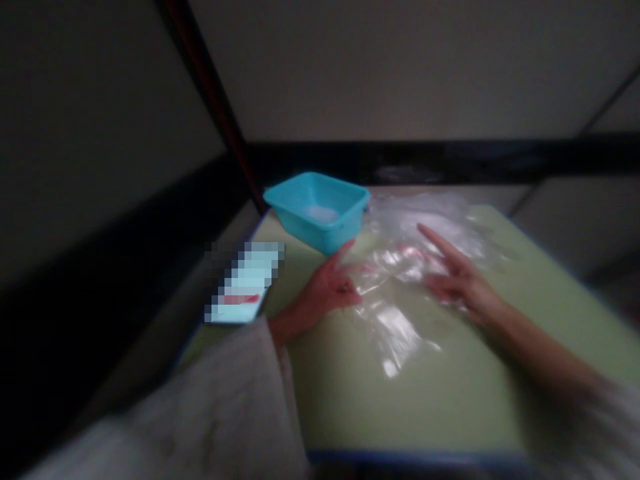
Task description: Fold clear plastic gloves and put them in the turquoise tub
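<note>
A clear, crinkled plastic bag point(397, 333) is stretched between my two hands above the table, its lower part hanging toward me. My left hand point(333, 283) grips the bag's left side, with one finger pointing up and away. On the other side, my right hand point(460, 280) has closed fingers on the bag while its index finger sticks out forward. Blur hides exactly how the fingertips meet the film. Just beyond my left hand stands a turquoise plastic basin point(330, 237) with something whitish inside.
More clear plastic bags point(435, 217) lie in a heap at the back of the pale green table point(400, 413), right of the basin. A flat, lit, pixelated device point(245, 287) lies at the left edge. A wall point(400, 80) rises behind the table.
</note>
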Tool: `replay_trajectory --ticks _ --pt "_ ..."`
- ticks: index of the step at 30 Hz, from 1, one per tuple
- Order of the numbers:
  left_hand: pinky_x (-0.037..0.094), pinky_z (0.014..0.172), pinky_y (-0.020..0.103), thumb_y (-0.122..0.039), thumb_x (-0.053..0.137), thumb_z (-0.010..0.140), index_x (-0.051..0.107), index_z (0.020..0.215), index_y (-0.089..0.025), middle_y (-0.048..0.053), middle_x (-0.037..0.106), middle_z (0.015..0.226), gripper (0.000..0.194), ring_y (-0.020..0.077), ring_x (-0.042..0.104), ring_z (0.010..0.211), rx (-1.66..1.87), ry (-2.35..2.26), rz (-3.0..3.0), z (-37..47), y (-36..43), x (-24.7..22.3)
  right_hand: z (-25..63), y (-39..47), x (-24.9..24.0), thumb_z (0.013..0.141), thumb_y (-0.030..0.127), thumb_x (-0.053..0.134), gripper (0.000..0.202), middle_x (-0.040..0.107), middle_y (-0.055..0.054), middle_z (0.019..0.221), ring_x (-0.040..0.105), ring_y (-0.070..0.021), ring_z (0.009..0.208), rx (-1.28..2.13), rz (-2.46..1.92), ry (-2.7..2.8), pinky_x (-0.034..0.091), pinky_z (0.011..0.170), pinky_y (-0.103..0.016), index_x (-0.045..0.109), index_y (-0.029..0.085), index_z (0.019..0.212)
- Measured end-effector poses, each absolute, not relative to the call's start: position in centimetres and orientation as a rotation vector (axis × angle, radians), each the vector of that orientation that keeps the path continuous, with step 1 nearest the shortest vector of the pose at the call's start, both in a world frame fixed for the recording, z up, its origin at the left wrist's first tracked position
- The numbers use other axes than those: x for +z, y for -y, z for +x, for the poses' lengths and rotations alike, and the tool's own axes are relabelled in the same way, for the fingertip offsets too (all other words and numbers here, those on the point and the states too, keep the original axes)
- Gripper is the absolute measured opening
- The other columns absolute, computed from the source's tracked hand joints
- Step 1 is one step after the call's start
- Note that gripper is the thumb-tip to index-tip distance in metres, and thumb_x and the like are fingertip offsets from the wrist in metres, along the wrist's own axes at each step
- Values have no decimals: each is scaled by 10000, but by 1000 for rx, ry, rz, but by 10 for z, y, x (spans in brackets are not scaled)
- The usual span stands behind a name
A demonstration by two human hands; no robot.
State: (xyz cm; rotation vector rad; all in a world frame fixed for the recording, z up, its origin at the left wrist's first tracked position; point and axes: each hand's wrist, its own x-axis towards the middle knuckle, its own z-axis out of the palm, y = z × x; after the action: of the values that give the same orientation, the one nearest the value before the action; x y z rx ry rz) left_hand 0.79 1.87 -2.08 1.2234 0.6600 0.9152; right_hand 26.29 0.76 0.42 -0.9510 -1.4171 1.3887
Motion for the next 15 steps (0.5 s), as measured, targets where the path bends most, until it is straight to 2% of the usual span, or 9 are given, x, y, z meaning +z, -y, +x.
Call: replay_trajectory --ticks 2,5,7,9,12,15 --pt "475 597 179 -76 740 659 171 1453 -368 95 514 1349 1020 46 524 648 872 -609 1243 7 -15 -15 264 -7 4 716 102 621 801 591 -63 1275 392 -20 383 1381 -937 1445 272 306 -185 347 415 1399" --pt "498 620 196 -54 728 662 178 1425 -464 63 285 1512 1027 45 521 682 874 -539 1302 5 -11 -8 265 -5 5 711 106 632 831 600 -68 1257 415 -28 380 1386 -881 1506 321 309 -192 314 404 1419" --pt "497 606 196 -43 722 657 213 1398 -511 25 126 1561 1013 30 503 667 914 -506 1345 5 -10 -6 266 -4 6 715 108 649 848 595 -65 1264 452 -35 398 1394 -841 1560 372 331 -195 297 409 1425" --pt "482 578 186 -40 720 655 254 1375 -531 -1 35 1571 989 14 478 638 945 -499 1394 5 -12 -5 267 -5 6 721 103 663 851 576 -59 1291 490 -43 438 1386 -815 1624 438 385 -204 297 422 1420" --pt "457 556 190 -47 706 676 316 1363 -509 -1 46 1570 915 15 455 609 954 -542 1467 5 -13 -7 268 -7 4 732 95 673 833 536 -56 1339 569 -74 570 1347 -770 1705 525 543 -245 317 419 1412" --pt "442 564 205 -51 686 697 373 1356 -462 7 109 1564 837 33 464 613 955 -594 1506 5 -13 -7 269 -11 0 740 104 673 810 504 -58 1370 626 -140 809 1304 -740 1735 535 678 -283 329 399 1411"
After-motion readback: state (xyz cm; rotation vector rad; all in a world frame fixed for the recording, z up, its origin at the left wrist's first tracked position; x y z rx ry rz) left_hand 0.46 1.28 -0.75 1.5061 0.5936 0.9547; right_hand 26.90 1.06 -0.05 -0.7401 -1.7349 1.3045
